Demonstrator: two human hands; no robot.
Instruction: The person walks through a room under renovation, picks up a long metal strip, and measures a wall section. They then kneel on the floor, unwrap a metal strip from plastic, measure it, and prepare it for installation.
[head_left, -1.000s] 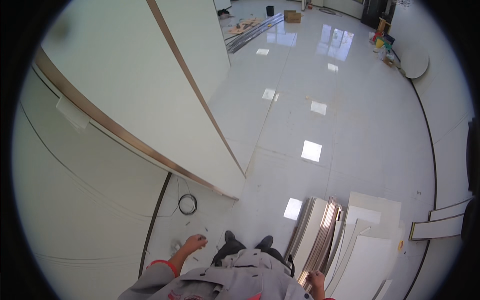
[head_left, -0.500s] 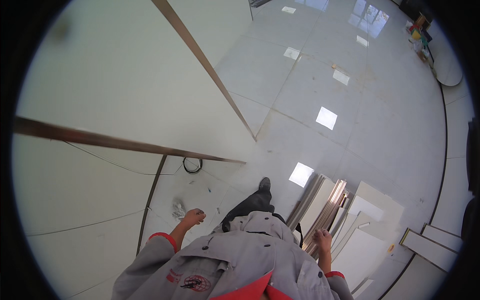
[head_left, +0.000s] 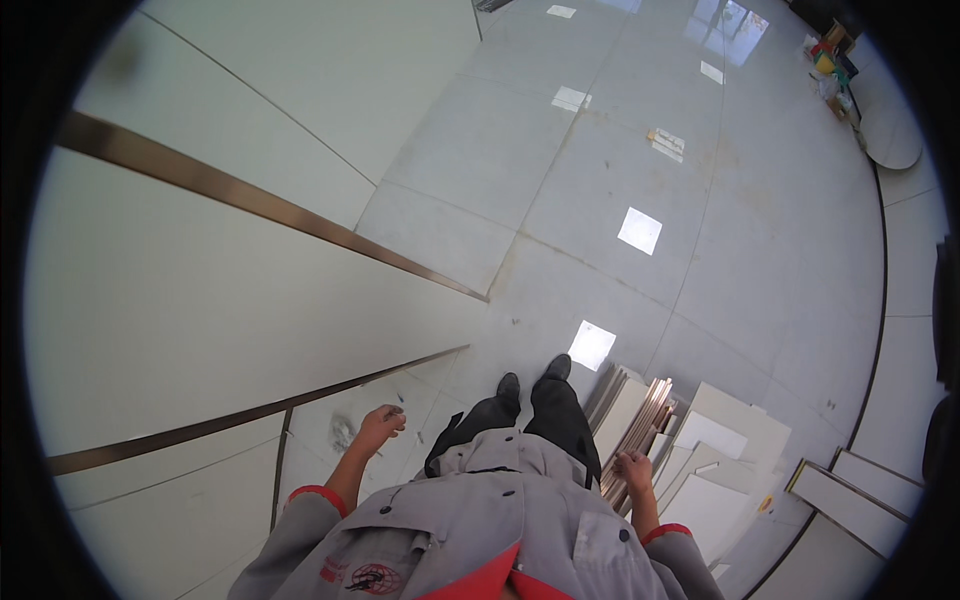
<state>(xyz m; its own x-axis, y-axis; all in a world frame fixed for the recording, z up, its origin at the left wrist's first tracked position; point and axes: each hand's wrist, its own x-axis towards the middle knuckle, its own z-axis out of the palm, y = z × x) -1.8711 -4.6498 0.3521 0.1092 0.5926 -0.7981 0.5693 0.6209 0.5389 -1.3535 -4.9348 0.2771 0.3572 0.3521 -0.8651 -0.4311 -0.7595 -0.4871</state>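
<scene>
My left hand [head_left: 381, 428] hangs low at my left side with its fingers curled. Something small and dark shows at its fingertips, too small to name. At my right side my right hand [head_left: 633, 470] is also loosely closed. What it holds, if anything, is hidden. From this view it overlaps the stack of long boards [head_left: 641, 420], and I cannot tell whether it touches them. Both my dark shoes are on the pale tiled floor [head_left: 590, 270].
A tall pale panel [head_left: 230, 290] with brown metallic edges stands on my left. White flat panels [head_left: 707, 500] lie beside the boards on the right. Further right are narrow boards [head_left: 850, 495] by the wall. Mixed items [head_left: 828, 70] sit at the far right.
I have moved forward; the tall panel's edges have swung in view, and both shoes now show. My left hand has moved slightly up in the picture. Both hands stay loosely closed.
</scene>
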